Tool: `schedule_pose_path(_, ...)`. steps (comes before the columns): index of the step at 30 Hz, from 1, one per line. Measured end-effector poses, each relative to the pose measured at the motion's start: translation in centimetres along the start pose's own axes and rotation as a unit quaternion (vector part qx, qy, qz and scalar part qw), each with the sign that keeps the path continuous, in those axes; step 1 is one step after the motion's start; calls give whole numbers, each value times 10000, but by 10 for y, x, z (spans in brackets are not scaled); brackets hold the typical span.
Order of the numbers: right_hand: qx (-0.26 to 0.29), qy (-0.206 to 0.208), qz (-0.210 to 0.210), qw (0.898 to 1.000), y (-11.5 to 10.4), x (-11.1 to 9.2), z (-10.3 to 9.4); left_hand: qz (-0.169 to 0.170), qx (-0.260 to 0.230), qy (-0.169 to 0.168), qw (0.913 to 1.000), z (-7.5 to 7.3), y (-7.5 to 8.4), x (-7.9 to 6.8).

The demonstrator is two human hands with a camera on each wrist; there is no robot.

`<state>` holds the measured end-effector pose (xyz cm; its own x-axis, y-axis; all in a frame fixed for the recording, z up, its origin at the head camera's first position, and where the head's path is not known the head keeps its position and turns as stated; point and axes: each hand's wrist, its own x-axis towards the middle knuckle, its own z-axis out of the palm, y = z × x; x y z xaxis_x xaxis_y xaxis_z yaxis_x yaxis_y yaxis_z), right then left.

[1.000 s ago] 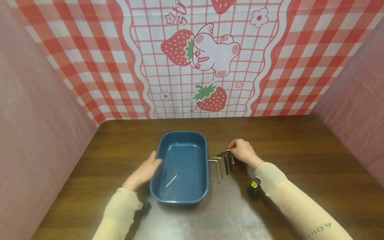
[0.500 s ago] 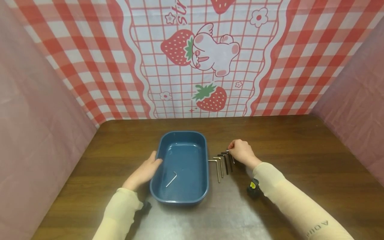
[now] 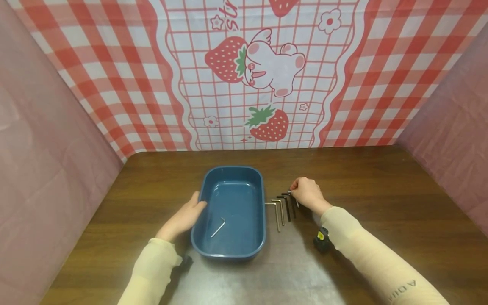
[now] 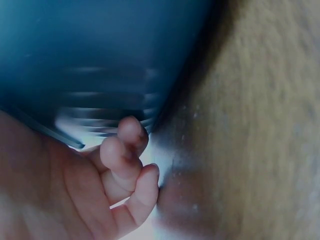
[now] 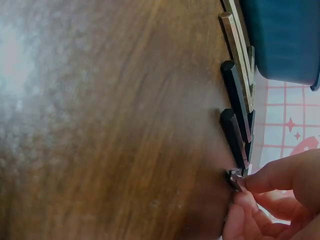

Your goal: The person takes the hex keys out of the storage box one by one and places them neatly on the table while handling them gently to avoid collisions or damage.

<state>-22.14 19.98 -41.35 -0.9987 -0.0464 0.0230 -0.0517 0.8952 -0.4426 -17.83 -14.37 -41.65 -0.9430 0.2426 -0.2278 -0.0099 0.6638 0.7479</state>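
Observation:
My left hand (image 3: 184, 217) holds the left side of a blue rectangular tray (image 3: 236, 199), thumb over the rim and curled fingers (image 4: 122, 160) against the outer wall. A small silver hex key (image 3: 217, 228) lies on the tray's floor. To the tray's right, my right hand (image 3: 309, 195) pinches another silver hex key (image 5: 236, 179) between thumb and fingers at the right end of a row. That row also has two brass-coloured hex keys (image 3: 277, 218) and two black hex keys (image 3: 287, 212), lying side by side. Most of the pinched key is hidden by the hand.
A brown wooden table (image 3: 160, 178) bears everything. Behind it hangs a red-and-white strawberry cloth (image 3: 267, 97), and pink fabric walls (image 3: 49, 127) stand at both sides. The leftmost brass key reaches close to the tray's right wall.
The silver hex key in my right hand has shifted very slightly toward me. My left hand, the tray and the other keys stay in place.

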Motion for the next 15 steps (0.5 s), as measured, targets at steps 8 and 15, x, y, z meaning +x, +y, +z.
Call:
schedule_pose_path(8, -17, 48, -57, 10000, 0, 0, 0, -25, -16, 29, 10000, 0, -1, 0)
schedule_pose_path(15, 59, -60, -8, 10000, 0, 0, -4, -109, 39, -74, 9999, -1, 0, 1)
